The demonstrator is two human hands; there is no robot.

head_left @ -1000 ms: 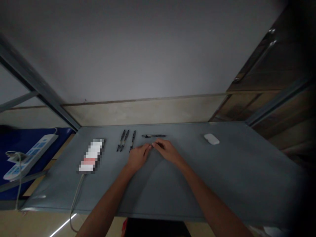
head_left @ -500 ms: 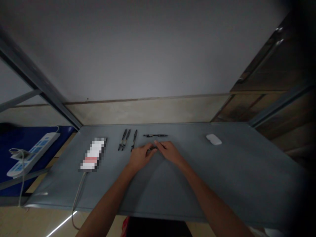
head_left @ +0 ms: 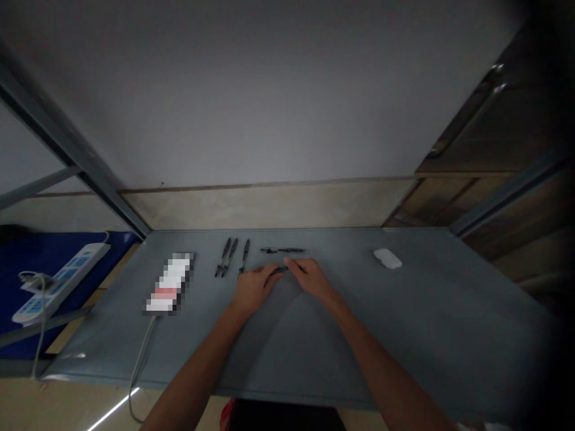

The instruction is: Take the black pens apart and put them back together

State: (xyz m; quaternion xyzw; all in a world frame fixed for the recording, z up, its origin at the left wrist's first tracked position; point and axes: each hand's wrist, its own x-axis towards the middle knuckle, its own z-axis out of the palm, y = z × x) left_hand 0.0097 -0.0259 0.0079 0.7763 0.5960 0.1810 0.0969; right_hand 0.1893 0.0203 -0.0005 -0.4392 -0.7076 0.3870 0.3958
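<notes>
A pen (head_left: pixel 278 270) is pinched at both ends by left hand (head_left: pixel 252 290) and right hand (head_left: pixel 313 279); pulled crookedly, it may be dropped.

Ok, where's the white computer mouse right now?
In the head view the small white computer mouse lies on the grey table, far right of the person's right hand, well apart from the black pens on the left.

Matt grey table (head_left: pixel 404 335); glossy white plastic mouse (head_left: pixel 387 258).
</notes>
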